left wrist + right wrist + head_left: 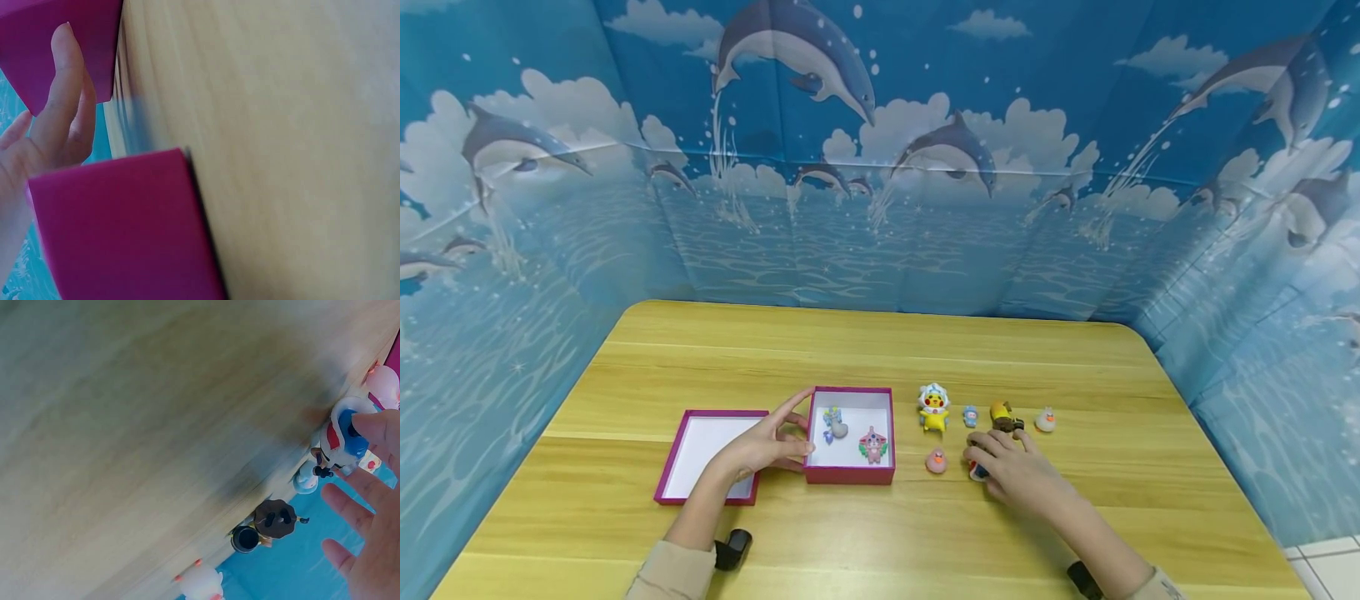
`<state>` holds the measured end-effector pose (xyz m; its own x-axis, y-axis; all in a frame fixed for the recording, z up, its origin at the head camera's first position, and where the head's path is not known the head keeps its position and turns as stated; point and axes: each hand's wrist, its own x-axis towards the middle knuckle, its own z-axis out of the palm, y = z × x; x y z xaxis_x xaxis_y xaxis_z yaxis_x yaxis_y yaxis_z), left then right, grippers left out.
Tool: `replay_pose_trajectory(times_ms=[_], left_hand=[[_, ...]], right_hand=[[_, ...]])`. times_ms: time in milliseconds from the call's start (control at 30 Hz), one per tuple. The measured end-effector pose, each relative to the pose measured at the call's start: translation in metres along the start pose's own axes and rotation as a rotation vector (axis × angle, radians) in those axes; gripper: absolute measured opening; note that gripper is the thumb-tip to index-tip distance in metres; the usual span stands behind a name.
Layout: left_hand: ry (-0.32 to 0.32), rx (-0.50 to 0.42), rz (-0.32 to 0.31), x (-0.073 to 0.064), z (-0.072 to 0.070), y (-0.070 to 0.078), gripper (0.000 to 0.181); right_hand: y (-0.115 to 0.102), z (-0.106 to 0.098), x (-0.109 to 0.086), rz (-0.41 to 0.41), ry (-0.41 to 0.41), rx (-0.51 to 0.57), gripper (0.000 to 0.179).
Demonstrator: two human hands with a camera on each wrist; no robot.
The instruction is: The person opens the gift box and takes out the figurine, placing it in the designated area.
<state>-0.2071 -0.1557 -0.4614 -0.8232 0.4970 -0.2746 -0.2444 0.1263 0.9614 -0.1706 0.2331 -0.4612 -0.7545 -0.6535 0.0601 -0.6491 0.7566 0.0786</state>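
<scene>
My left hand (763, 446) rests against the left side of a magenta box (850, 476) with a white inside, thumb and fingers spread and nearly straight. Inside the box lie a blue-grey toy figure (835, 425) and a pink toy figure with green parts (873, 447). To the right, my right hand (1011, 468) pinches a small toy figure in blue, white and red (354, 434) between thumb and fingers, low over the table. In the head view the hand covers most of that figure. Its other fingers are spread apart in the right wrist view.
Near the right hand stand a yellow figure with a white hood (934, 408), a small blue figure (971, 416), a yellow-and-brown figure (1002, 414), a white duck (1045, 419) and a pink duck (936, 461). The magenta lid (670, 462) lies left of the box.
</scene>
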Motion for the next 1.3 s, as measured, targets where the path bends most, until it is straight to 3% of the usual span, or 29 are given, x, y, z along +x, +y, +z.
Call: replay_pose_trajectory(times_ms=[567,733,867,1067,1300], left_hand=[[-0.008,-0.006,-0.002,0.001,-0.001,-0.001,0.084],[-0.009,-0.007,-0.001,0.001,-0.002,-0.001,0.084],[-0.011,-0.009,0.000,0.001,-0.002,-0.001,0.085],[-0.010,-0.017,-0.001,0.001,-0.002,0.000,0.085],[-0.011,-0.014,-0.002,0.001,-0.002,0.000,0.086]], right_hand=[[0.001,-0.008,0.004,0.027,-0.015,0.088,0.037],[-0.003,-0.023,0.016,0.044,0.049,0.094,0.042],[-0.014,-0.035,0.030,0.051,0.117,0.064,0.043],[-0.040,-0.044,0.053,0.103,0.168,0.113,0.041],[-0.069,-0.046,0.080,0.149,0.162,0.148,0.044]])
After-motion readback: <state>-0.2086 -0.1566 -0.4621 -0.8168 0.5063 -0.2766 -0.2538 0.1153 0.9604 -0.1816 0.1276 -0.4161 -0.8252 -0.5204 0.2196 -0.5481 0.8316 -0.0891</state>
